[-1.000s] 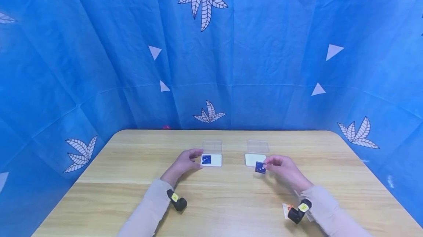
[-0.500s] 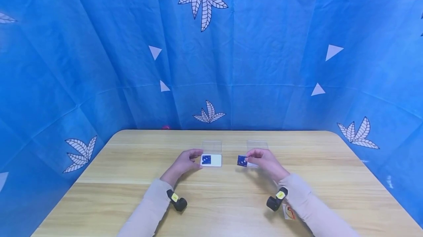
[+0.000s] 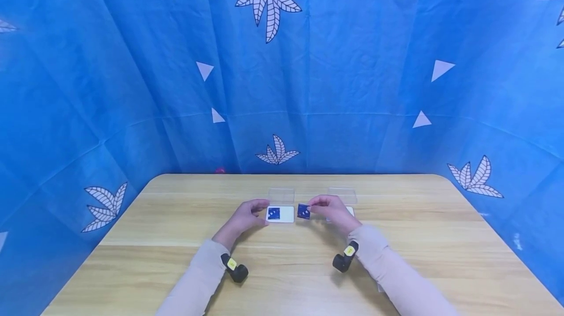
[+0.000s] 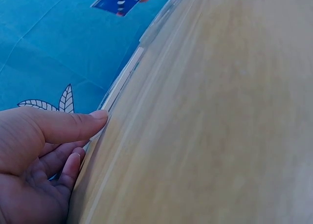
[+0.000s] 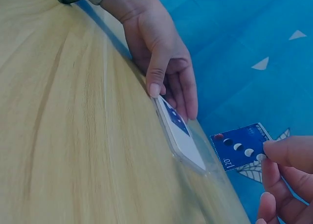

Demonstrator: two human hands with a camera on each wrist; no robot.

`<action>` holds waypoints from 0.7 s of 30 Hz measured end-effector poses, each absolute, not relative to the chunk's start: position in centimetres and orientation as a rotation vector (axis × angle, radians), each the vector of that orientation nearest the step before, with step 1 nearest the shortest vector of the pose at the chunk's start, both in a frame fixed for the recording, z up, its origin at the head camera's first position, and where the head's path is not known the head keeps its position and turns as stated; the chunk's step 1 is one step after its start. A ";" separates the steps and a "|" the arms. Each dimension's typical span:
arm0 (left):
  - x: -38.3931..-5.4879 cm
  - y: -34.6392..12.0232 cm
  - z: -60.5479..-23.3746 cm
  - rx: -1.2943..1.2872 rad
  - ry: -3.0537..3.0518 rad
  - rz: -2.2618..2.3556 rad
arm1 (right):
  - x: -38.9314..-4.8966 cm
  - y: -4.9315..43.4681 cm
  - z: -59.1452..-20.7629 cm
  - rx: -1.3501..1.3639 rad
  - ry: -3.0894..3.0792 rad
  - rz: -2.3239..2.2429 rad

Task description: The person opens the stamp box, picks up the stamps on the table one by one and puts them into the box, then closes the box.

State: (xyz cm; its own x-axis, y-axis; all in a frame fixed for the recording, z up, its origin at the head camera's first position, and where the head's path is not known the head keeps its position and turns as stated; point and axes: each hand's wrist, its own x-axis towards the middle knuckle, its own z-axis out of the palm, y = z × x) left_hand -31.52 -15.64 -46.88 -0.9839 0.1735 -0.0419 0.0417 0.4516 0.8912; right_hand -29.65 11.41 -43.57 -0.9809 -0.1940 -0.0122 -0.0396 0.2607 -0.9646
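A blue postage stamp (image 5: 239, 146) with moon phases and "1.20" printed on it is pinched at one edge between thumb and fingers of my right hand (image 3: 330, 210). It hangs in the air just right of a flat clear case (image 3: 287, 214) with a white inside. My left hand (image 3: 244, 217) grips that case at its left end, thumb on the near edge and fingers at the far side. Another blue stamp (image 3: 273, 214) lies on the left part of the white inside. The case's transparent lid (image 3: 282, 194) is folded back flat behind it.
A second white-lined case (image 3: 350, 210) lies to the right, partly behind the right hand, its clear lid (image 3: 342, 195) laid back. A small piece of paper is mostly covered by the right sleeve (image 3: 383, 269). A blue patterned curtain (image 3: 352, 86) hangs behind the wooden table (image 3: 286, 267).
My right hand has carried the held stamp leftward, from in front of the right case to beside the left one. My left hand has stayed at its case.
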 end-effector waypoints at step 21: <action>-31.2 -15.6 -46.6 0.180 2.578 1.565 | -31.3 8.1 -45.2 -0.307 2.338 -1.852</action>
State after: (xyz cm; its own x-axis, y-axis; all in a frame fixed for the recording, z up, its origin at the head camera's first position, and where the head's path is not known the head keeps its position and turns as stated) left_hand -31.16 -15.56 -46.61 -0.9857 0.1636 -0.0407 0.0395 0.4584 0.8879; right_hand -31.27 8.09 -45.17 -0.9689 -0.2469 0.0143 -0.0704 0.2200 -0.9729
